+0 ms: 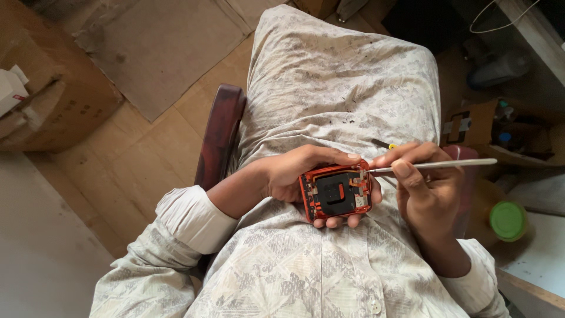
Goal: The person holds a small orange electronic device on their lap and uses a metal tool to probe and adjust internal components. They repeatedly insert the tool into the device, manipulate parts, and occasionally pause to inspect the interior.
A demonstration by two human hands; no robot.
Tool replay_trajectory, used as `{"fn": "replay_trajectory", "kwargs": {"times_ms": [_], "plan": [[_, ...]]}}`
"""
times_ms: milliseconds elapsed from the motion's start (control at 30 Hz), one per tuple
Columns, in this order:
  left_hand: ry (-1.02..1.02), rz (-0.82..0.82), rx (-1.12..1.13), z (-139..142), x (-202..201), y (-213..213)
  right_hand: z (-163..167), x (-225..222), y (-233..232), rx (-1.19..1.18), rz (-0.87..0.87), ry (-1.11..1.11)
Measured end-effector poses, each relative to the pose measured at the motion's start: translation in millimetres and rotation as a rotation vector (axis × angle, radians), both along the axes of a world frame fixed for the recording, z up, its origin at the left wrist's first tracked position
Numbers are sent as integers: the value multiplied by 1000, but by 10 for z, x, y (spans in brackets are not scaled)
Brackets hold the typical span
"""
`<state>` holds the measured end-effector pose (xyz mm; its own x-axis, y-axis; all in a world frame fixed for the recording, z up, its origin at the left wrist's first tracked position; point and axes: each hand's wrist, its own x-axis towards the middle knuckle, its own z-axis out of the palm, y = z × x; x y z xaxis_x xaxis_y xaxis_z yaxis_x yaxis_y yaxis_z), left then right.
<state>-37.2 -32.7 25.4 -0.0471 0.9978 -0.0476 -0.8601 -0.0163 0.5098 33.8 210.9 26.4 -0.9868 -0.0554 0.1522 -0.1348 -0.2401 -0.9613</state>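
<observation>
My left hand [294, 174] cradles a small red device [335, 191] with its back cover off, showing a black coil plate and orange ribbon parts. It rests over my lap, which is covered by pale patterned cloth [329, 76]. My right hand [426, 185] grips a thin silver tool [435, 165] like a pen. Its tip touches the device's upper right corner. A yellow-tipped dark tool [385, 144] lies on the cloth just behind my right fingers.
A dark wooden chair arm [219, 132] runs along my left side. Cardboard boxes [41, 82] stand on the floor at left, with flat cardboard sheets [159, 47] beyond. At right are a green-lidded jar [507, 220], a white table edge [538, 259] and a cluttered box [500, 126].
</observation>
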Motion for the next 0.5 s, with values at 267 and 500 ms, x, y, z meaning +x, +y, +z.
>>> {"fn": "replay_trajectory", "kwargs": {"times_ms": [267,500], "plan": [[13,7,0,-14,6,12,-87,-36,5,-177,46,-32],[-3,-4,-14,-22,-4,20,-35,-23,83,-267,62,-135]]}}
